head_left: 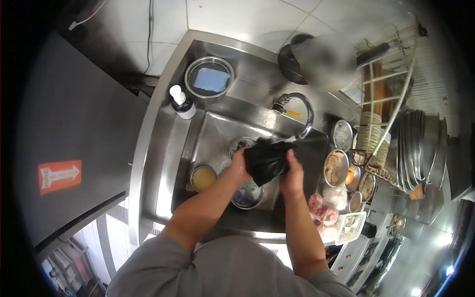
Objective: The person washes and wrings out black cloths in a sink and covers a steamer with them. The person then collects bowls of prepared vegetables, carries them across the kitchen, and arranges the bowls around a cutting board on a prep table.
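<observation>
A crumpled, glossy black plastic bag is held up over the sink, below the curved faucet. My left hand grips its left side, while the fingers of my right hand close on its right edge. Most of my fingertips are hidden behind the dark folds. Under the bag, a metal bowl with greyish contents sits in the basin, and another bowl shows partly behind my left hand. Left of my wrist stands a bowl of yellowish liquid.
A pump bottle and a round pan holding a blue sponge stand on the sink's left ledge. Along the right side are several food bowls, pink bagged food, a white basket and a rack of metal plates.
</observation>
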The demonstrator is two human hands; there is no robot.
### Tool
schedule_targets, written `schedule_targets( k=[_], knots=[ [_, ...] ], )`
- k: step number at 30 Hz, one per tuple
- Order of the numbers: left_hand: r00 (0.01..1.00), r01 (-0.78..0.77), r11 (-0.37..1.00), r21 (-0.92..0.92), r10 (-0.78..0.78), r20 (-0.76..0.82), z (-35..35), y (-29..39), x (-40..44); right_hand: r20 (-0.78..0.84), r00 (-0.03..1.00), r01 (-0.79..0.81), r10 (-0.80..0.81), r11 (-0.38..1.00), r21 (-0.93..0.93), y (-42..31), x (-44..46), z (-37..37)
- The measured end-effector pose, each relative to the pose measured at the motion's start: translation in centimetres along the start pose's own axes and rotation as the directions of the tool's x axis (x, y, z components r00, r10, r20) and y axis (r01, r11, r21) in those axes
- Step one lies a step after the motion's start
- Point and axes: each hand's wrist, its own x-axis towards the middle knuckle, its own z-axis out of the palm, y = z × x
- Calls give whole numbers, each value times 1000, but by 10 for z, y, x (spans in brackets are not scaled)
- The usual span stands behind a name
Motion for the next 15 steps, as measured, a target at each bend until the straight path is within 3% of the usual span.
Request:
schedule_targets(
  k=[2,3,4,6,7,8,9,11,12,13,15],
  knots=[
    [996,-4,997,81,-4,90,18,-9,-10,119,974,-216,191,944,249,7,20,-23],
    [999,45,992,120,-45,-2,22,-17,-6,160,941,-335,296,878,341,8,25,-29],
    [998,43,979,201,-33,-51,24,-22,-6,97,945,-326,311,901,287,10,30,-35],
    [995,32,962,272,-3,-103,11,-27,-3,154,946,-315,284,918,240,-4,40,-31],
    [996,-85,946,313,89,0,-8,-30,5,198,947,-292,253,935,203,-9,43,-27],
    [978,-204,917,343,176,110,-19,-30,12,84,974,-224,209,931,288,-11,44,-15],
    [977,-211,916,341,182,114,-6,-24,1,91,974,-226,208,932,283,-13,42,-4],
    [983,-111,968,225,140,-115,20,-14,-25,-31,997,74,-72,995,66,-15,32,19],
    [984,-109,969,222,137,-113,29,-15,-28,-93,982,166,-162,985,46,-21,18,46],
    [996,-76,988,132,82,-42,37,-18,-31,-96,983,163,-159,986,40,-21,15,43],
    [994,0,999,-46,6,113,45,-20,-33,25,998,-51,52,999,-7,-19,3,34]
  ],
)
